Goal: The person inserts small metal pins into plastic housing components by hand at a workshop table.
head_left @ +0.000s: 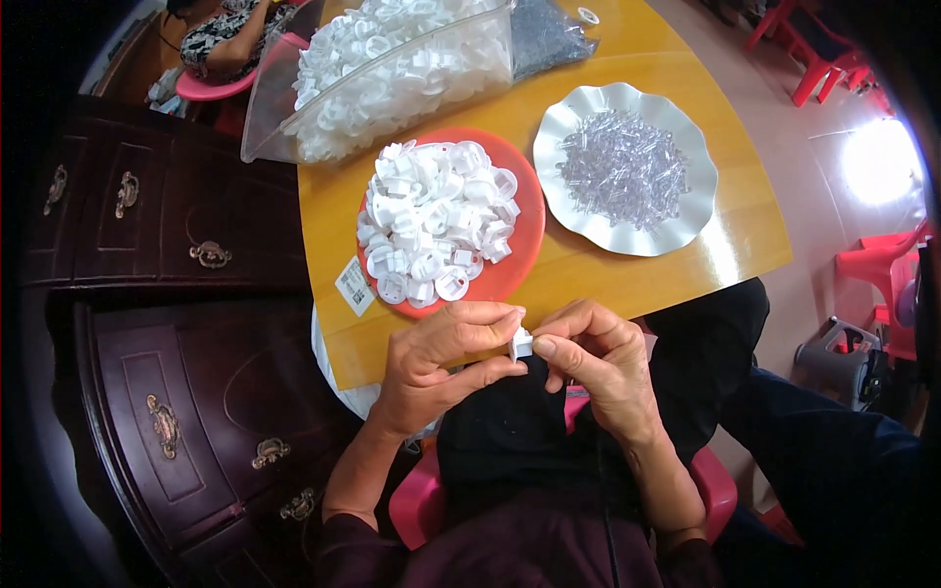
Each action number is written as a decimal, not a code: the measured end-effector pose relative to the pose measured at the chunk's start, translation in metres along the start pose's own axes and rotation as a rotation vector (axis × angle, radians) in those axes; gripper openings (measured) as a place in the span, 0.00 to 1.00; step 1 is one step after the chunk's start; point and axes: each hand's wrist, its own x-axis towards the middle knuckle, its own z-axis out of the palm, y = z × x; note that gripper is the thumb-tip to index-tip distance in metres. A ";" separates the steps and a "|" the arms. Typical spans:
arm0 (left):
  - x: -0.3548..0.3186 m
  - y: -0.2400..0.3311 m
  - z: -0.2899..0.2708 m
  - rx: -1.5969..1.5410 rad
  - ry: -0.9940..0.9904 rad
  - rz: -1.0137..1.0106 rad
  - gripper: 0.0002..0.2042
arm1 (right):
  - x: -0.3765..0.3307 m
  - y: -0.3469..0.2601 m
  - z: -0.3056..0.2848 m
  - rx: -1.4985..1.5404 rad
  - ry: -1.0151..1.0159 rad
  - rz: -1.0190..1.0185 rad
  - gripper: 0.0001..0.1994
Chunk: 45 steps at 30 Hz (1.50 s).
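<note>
From my remote seat I count three. A small white rectangular label [355,285] with dark print lies flat on the yellow table [627,284], touching the red plate [520,245] at its eight o'clock. At twelve o'clock stands a clear plastic bag [377,73] stuffed with white parts. Just beside it, at its three o'clock, lies a smaller clear bag [544,34] of greyish pieces.

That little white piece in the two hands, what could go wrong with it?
The small white part is pinched between the fingertips of the left hand and right hand, past the table edge, above the lap. If it slips, it would probably fall to the lap or floor. Also, the white parts on the red plate are heaped close to the rim, so a nudge might spill some.
</note>
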 end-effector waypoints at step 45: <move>0.083 -0.013 -0.006 0.555 0.144 0.322 0.17 | 0.066 -0.079 -0.067 -1.329 0.440 -0.494 0.05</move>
